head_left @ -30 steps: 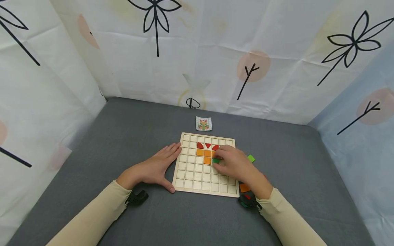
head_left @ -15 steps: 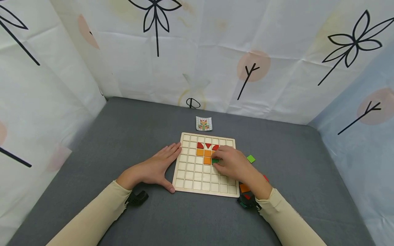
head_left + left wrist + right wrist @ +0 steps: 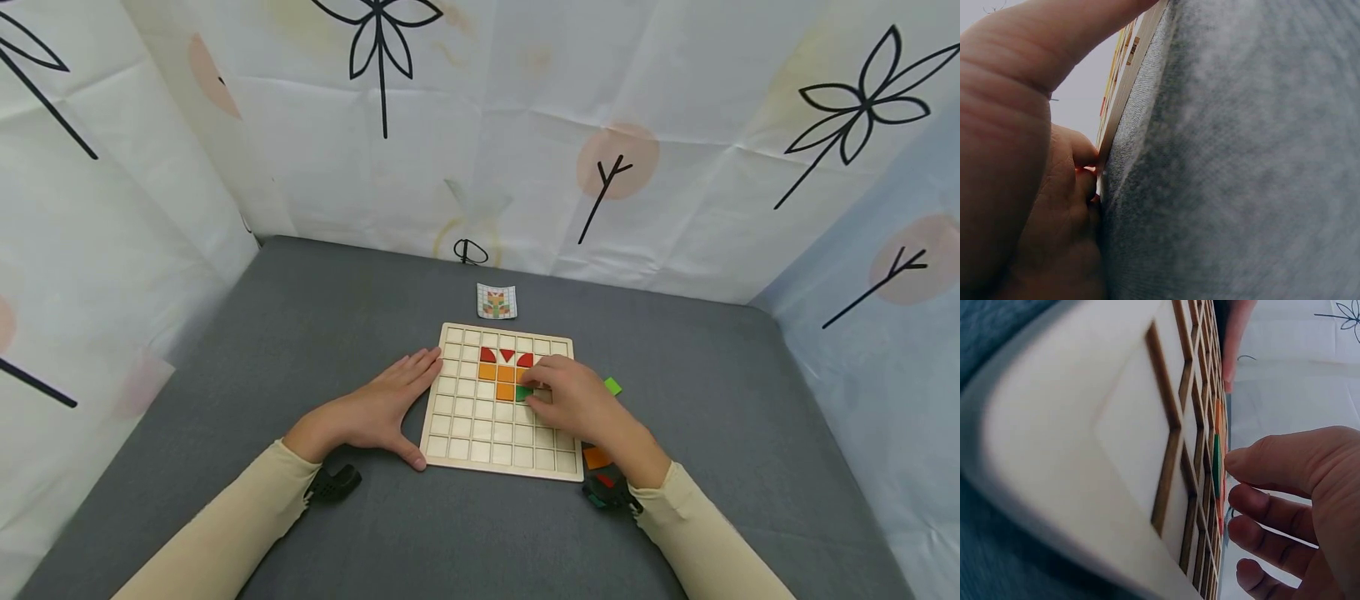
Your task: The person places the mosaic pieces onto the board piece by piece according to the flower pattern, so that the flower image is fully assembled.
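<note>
A wooden grid board (image 3: 461,429) lies on the grey table. My left hand (image 3: 382,408) rests at its left side, fingertips and thumb spread along the edge. In the left wrist view the thumb (image 3: 1079,37) reaches the board's side. Over the grid, my right hand (image 3: 573,400) has its fingertips right by a green tile (image 3: 522,393). The right wrist view shows this green tile (image 3: 1216,465) seated in the grid, with thumb and fingers apart close above it. Left of it sits an orange tile (image 3: 505,392). Further up are more orange tiles and a red triangle (image 3: 507,356).
A small pattern card (image 3: 497,302) lies behind the board. To the right are a light green tile (image 3: 613,386) and an orange tile (image 3: 597,457), partly behind the right arm. Printed white cloth (image 3: 525,167) hangs behind the table.
My right hand has drawn back slightly to the right, and its fingers have come away from the green tile, which shows more fully in the grid. The left hand has not moved.
</note>
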The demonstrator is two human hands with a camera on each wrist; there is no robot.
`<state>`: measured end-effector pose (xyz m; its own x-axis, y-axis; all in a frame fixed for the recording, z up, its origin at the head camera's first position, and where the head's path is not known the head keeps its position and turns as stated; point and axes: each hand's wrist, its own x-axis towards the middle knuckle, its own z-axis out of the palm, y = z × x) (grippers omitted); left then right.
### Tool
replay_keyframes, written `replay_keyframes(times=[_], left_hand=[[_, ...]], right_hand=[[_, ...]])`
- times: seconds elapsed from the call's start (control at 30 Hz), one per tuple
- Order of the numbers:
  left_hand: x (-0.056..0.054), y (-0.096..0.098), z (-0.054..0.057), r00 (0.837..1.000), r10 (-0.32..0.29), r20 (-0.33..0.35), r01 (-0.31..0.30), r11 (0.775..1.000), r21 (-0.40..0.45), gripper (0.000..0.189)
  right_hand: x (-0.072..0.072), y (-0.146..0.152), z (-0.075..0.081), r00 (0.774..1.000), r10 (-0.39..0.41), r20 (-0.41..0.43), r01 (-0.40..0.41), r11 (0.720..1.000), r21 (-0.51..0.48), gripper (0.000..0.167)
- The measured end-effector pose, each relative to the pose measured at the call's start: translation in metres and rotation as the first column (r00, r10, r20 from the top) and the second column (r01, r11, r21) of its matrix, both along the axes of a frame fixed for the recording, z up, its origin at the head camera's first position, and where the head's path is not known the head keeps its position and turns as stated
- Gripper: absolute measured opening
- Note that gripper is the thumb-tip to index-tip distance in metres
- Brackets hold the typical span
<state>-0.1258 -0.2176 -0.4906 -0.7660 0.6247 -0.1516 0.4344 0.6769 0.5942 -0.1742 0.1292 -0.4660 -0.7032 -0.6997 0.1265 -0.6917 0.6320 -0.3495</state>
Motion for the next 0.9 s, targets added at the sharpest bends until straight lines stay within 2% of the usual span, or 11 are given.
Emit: replay_keyframes(times=[0.27,0.43,0.9], left_hand=[[0.000,0.000,-0.003,1.000,-0.001,-0.003,0.001,1.000,-0.013,0.150],[0.000,0.000,-0.004,1.000,0.002,-0.002,-0.002,1.000,-0.017,0.150],[0.000,0.001,0.000,1.000,0.005,0.007,-0.005,1.000,-0.002,0.150]], right_hand=[[-0.003,0.019,0.008,0.997,-0.069,0.029,0.069,0.997,-0.019,0.018],[-0.005,0.035,0.012,0.995,-0.103,0.019,0.103,0.995,-0.013,0.020],[-0.007,0.059,0.024,0.991,-0.130,0.002,0.130,0.991,-0.043,0.020]])
